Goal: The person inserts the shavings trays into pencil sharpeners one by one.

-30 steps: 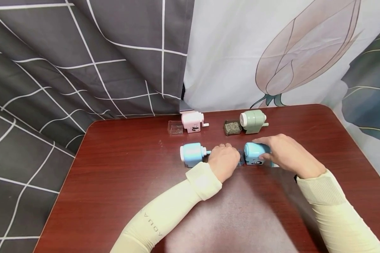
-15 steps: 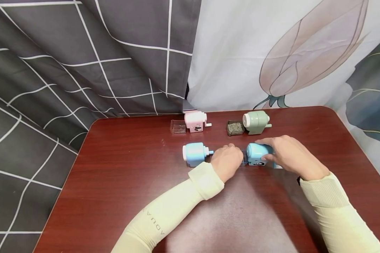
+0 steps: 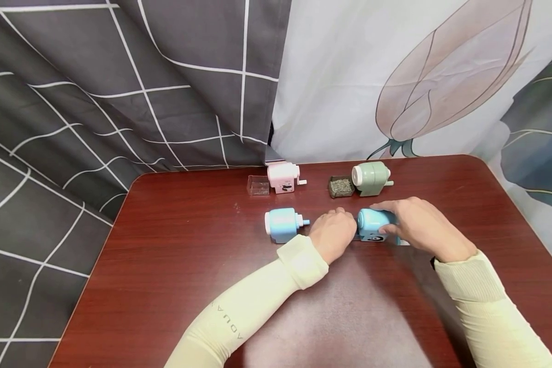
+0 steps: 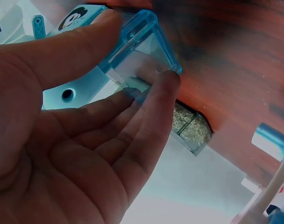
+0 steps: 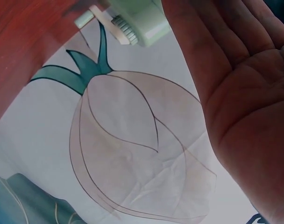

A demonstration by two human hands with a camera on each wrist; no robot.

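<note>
In the head view my right hand [image 3: 411,225] grips a blue crank pencil sharpener [image 3: 369,220] with a panda print, thumb in front and fingers behind. My left hand [image 3: 333,235] is close against its left end. Seen from the left wrist, that hand pinches a clear blue-edged shavings drawer [image 4: 166,44] between thumb and fingers. The drawer lines up with the sharpener's body, its inner end overlapping the body there. The right wrist view catches only the palm, with the sharpener out of sight.
A second blue sharpener [image 3: 282,224] stands to the left of my left hand. Behind are a pink sharpener [image 3: 280,176] beside its clear drawer [image 3: 258,185], and a green sharpener [image 3: 371,178] beside a drawer of shavings [image 3: 341,187]. Curtains [image 3: 331,76] hang along the table's back edge.
My left hand has moved slightly right with the drawer, toward the blue sharpener. The gap between hand and sharpener has narrowed. My right hand keeps its grip on the sharpener.
</note>
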